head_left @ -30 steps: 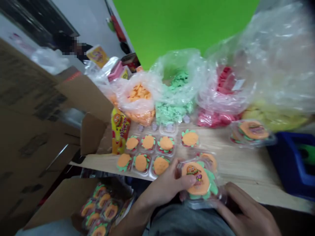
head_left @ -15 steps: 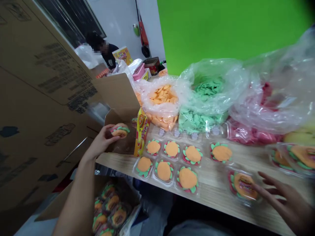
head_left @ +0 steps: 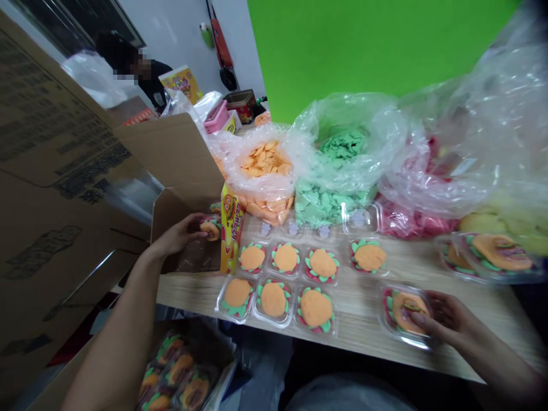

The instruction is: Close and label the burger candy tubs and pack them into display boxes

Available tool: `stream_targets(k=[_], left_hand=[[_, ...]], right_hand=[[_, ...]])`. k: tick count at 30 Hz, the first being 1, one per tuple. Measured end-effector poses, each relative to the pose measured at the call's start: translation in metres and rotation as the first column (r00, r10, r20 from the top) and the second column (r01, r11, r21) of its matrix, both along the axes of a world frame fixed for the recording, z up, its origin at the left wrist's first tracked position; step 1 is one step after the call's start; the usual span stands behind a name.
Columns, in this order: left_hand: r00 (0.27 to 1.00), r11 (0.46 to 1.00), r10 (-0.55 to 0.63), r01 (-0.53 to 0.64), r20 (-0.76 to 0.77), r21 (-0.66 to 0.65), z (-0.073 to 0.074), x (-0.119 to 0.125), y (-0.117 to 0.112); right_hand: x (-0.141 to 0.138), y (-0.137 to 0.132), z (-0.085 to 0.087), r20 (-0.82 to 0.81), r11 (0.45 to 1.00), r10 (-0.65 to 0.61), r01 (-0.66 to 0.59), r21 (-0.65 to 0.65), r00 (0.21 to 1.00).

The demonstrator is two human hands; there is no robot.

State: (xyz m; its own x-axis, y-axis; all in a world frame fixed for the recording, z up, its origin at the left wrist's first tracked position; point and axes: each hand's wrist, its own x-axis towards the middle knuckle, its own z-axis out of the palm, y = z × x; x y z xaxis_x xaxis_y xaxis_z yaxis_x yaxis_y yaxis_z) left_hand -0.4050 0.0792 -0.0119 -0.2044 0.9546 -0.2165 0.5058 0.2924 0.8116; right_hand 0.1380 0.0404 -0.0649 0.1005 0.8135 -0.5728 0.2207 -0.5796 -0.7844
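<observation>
My left hand point(head_left: 182, 237) is inside the opened yellow-printed cardboard box point(head_left: 231, 222), its fingers closed around a packed toy burger point(head_left: 210, 229). At the right, my right hand point(head_left: 445, 317) grips the near right side of a clear plastic case point(head_left: 387, 319) holding an orange, green and red burger with a printed label, thumb on top. Several clear trays with burger pieces stand in two rows between the hands; one tray point(head_left: 369, 256) sits apart, behind the right hand's case. Two overlapping labelled cases point(head_left: 499, 254) lie at the far right.
Clear bags of orange pieces point(head_left: 268, 177), green pieces point(head_left: 338, 171) and pink pieces point(head_left: 419, 211) line the back. Below the table's left edge, a carton point(head_left: 222, 374) holds several packed burgers. A large carton point(head_left: 51, 188) stands left. Another person point(head_left: 149, 80) is farther back.
My left hand has moved the burger deeper into the box, towards its printed side. My right hand, open beside the labelled case before, has closed on it. The view has shifted.
</observation>
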Motion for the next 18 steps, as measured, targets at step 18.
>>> stream_targets(k=[18], left_hand=[[0.877,0.877,-0.48,0.48,0.01,-0.027,0.042,0.193,-0.11]], right_hand=[[-0.134,-0.041,0.057,0.062,0.515,0.661,-0.513,0.687,0.748]])
